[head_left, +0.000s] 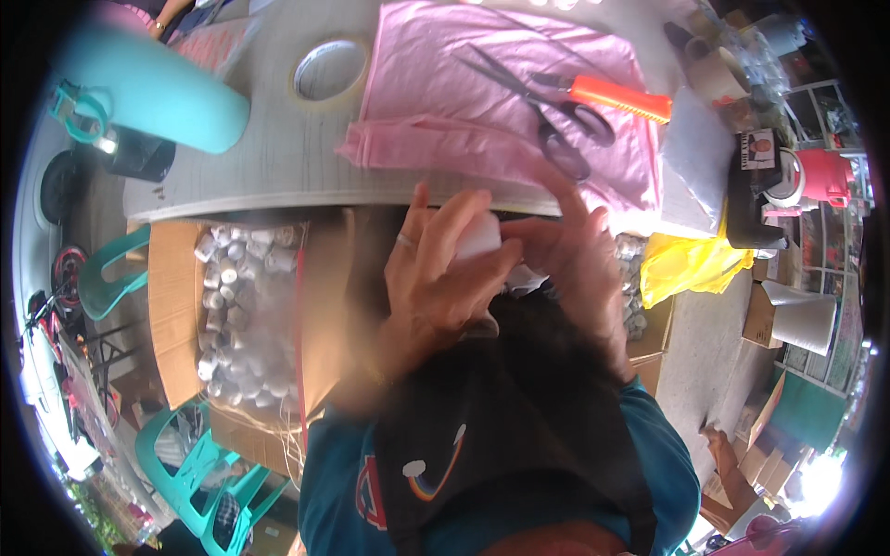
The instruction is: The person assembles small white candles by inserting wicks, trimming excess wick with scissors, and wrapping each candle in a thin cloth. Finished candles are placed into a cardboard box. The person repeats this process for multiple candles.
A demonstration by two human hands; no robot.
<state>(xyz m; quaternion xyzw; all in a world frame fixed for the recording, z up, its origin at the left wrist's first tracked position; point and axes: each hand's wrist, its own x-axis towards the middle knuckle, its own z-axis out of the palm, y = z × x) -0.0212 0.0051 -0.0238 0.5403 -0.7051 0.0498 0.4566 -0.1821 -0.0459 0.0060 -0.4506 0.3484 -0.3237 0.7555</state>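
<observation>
I have the left hand [428,287] curled around a small, smooth white piece [478,237], while the blurred right hand [586,264] angles in beside it, its grip more than I can tell, with wrinkled pink cloth [445,120] just beyond both on the table [278,171].

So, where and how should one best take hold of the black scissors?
Probably the finger loops of the black scissors, approached from the near side with the right hand: they lie toward the person, while the blades point away, to the left. The orange-handled tool lies just beyond the loops.
</observation>
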